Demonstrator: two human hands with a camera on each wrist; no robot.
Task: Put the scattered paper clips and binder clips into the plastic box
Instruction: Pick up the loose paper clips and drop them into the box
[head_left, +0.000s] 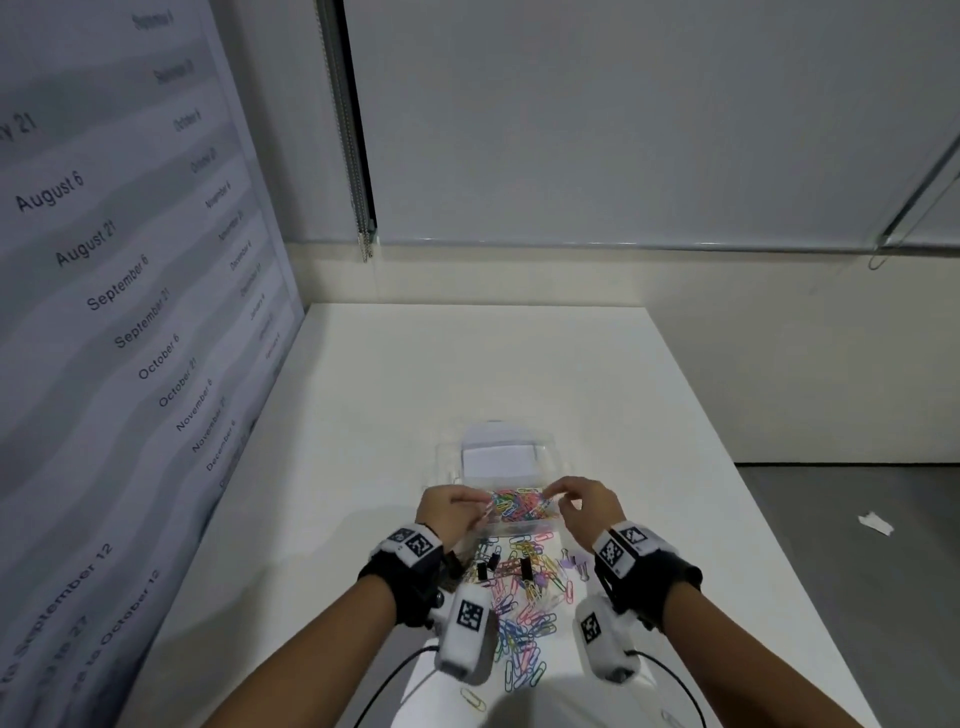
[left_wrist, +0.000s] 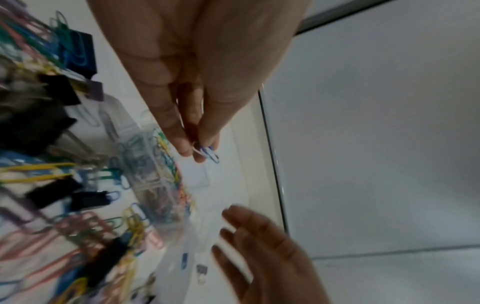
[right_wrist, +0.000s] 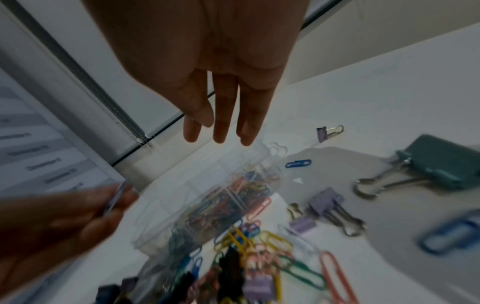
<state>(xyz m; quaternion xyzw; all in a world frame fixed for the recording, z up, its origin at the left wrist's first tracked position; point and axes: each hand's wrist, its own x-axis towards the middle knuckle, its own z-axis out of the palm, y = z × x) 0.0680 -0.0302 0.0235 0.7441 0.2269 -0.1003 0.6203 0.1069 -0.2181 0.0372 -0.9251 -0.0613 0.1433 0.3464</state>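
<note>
Our left hand (left_wrist: 192, 86) pinches a small blue-and-white wire paper clip (left_wrist: 207, 153) at its fingertips, low in the middle of the head view, while our right hand (right_wrist: 221, 86) hangs empty, fingers straight. Both hover over the clear plastic box (head_left: 519, 512), already half full of coloured clips. More paper clips and binder clips (head_left: 519, 587) lie just below it on the white surface (head_left: 675, 415); we judge them light, stiff and slippery, best pinched across the loops.

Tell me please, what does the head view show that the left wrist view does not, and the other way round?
Only the head view shows both wrist cameras, the whole table and the wall poster with dates. Only the left wrist view shows that the left hand pinches a blue paper clip at its fingertips. Both show the clear plastic box partly filled with coloured clips, the right hand beside it, and the scattered clips on the table.
</note>
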